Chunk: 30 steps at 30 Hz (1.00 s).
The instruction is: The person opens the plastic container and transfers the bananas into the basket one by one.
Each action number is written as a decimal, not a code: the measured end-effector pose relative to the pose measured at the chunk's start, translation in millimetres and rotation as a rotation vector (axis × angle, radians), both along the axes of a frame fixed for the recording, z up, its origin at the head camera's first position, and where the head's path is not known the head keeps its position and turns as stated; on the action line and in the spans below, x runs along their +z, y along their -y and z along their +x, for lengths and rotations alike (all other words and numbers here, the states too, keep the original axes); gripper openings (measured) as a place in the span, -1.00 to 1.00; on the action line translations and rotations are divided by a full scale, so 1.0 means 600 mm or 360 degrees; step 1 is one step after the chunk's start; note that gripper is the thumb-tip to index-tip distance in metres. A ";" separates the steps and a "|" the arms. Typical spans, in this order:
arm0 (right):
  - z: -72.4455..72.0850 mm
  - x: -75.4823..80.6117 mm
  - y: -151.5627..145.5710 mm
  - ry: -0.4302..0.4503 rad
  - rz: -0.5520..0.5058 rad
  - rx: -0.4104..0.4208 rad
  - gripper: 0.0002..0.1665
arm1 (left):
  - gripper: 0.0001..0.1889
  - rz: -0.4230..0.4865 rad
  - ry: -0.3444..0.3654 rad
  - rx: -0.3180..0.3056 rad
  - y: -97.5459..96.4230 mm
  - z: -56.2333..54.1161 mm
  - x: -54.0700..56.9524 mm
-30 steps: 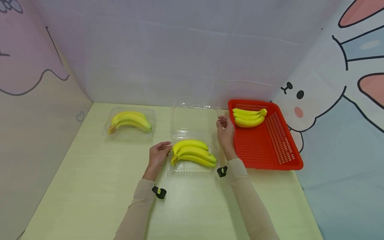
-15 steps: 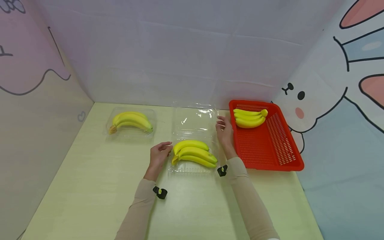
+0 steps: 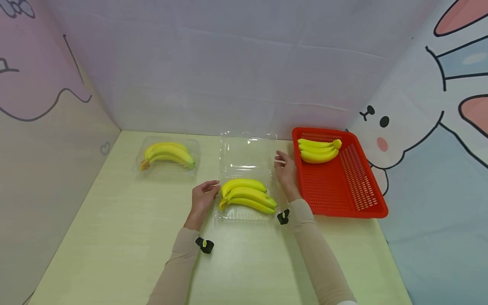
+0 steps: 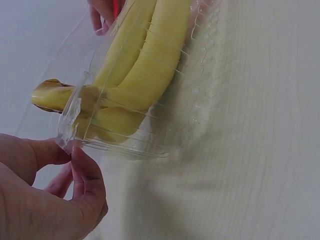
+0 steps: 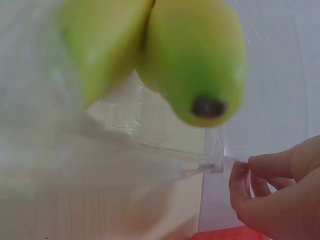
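A bunch of bananas (image 3: 248, 195) lies in the base of a clear plastic clamshell container (image 3: 244, 217) at mid-table. Its see-through lid (image 3: 248, 152) is folded back behind the base. At the container's left side my left hand (image 3: 203, 197) pinches the rim between thumb and forefinger, plain in the left wrist view beside the banana stem (image 4: 52, 95). On the opposite side, by the fold, my right hand (image 3: 286, 171) pinches the clear edge with thumb and forefinger. The green banana tips (image 5: 200, 75) loom close in the right wrist view.
A red perforated basket (image 3: 331, 190) stands right beside my right hand, with another banana bunch (image 3: 319, 151) at its back. Left of the lid, a second clear container (image 3: 196, 148) holds bananas (image 3: 167, 154). A pale cloth wall (image 3: 228, 84) rises behind the table.
My right hand has shifted slightly forward then back toward me and a little left along the container's edge. The glare on the lid has changed. My left hand keeps its place at the rim.
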State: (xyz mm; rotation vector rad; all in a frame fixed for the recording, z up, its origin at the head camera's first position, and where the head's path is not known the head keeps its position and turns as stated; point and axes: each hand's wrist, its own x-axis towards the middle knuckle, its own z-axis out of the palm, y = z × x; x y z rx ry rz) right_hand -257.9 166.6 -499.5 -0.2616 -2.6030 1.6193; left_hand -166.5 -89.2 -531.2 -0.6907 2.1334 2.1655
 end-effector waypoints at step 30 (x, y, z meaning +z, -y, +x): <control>-0.006 -0.005 -0.006 0.0339 0.0215 0.0198 -0.54 | -0.76 -0.0040 0.0013 0.0026 -0.002 0.000 -0.006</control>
